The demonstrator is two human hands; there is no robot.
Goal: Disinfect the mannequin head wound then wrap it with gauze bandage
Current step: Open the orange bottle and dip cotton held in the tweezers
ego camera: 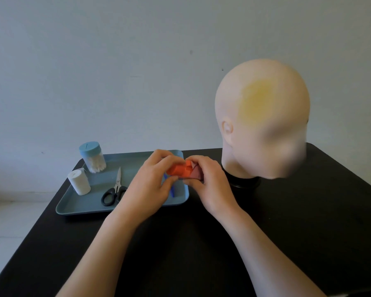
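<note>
A pale mannequin head (263,116) stands on a black base at the right of the black table, with a yellow stain (257,99) on its side above the ear. In front of it, over the right end of the blue tray (79,207), both hands hold a small orange object (179,169). My left hand (152,185) grips the orange part from the left. My right hand (206,181) pinches its darker reddish end (196,173). A white gauze roll (79,182) stands upright at the tray's left.
A blue-lidded jar of cotton swabs (92,156) stands at the tray's back left. Black-handled scissors (115,189) lie in the tray's middle. A thin blue item (171,190) lies in the tray under my left hand. The black table (287,221) ends close on the left.
</note>
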